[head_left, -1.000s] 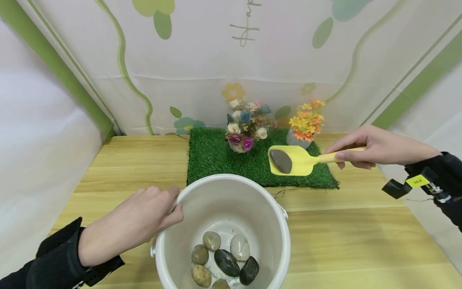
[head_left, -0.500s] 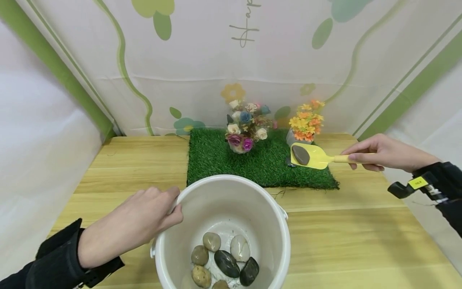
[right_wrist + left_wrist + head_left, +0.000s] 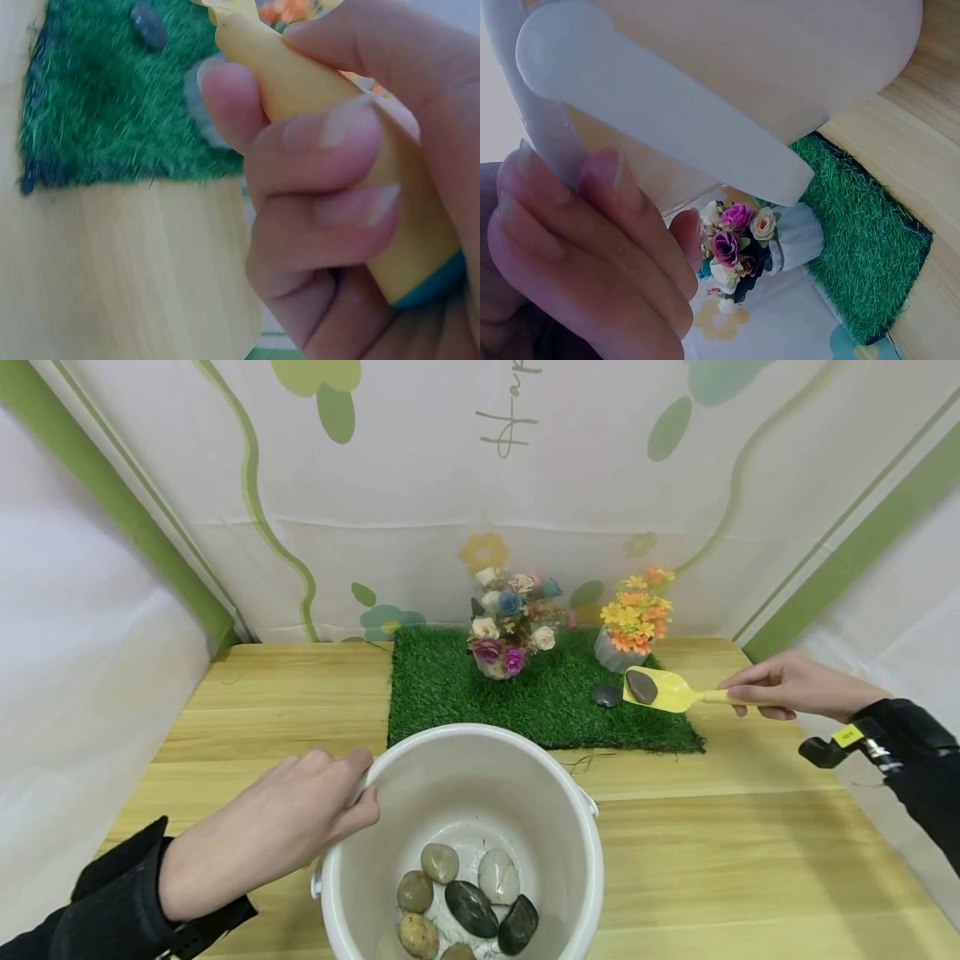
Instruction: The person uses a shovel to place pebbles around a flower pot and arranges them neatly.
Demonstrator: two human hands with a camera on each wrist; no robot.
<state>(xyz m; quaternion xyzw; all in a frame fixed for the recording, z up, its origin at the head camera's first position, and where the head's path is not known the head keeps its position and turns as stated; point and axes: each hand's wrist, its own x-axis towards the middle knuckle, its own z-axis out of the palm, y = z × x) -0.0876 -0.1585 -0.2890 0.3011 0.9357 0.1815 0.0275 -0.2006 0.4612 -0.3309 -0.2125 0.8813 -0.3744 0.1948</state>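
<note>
My left hand [image 3: 281,827] grips the rim of a white bucket [image 3: 592,868] at its left side, fingers curled over the edge. Inside the bucket lie several stones: a black one [image 3: 471,908], a white one [image 3: 498,876] and a few tan ones. With my right hand [image 3: 795,686] I hold a small yellow shovel [image 3: 678,692] by its handle, level over the right end of a green turf mat [image 3: 540,706]. A brown-grey stone [image 3: 641,686] rests on the shovel's blade. Beside the blade's tip, a dark stone [image 3: 607,695] sits on the turf.
On the mat stand a pot of mixed flowers [image 3: 504,635] and, behind the shovel, a grey pot of orange and yellow flowers [image 3: 626,631]. Everything is on a wooden table [image 3: 735,843], with a printed curtain [image 3: 420,468] along its back edge.
My right hand has drawn the shovel and its stone to the right, uncovering the dark stone on the turf. My left hand and the bucket have stayed in place.
</note>
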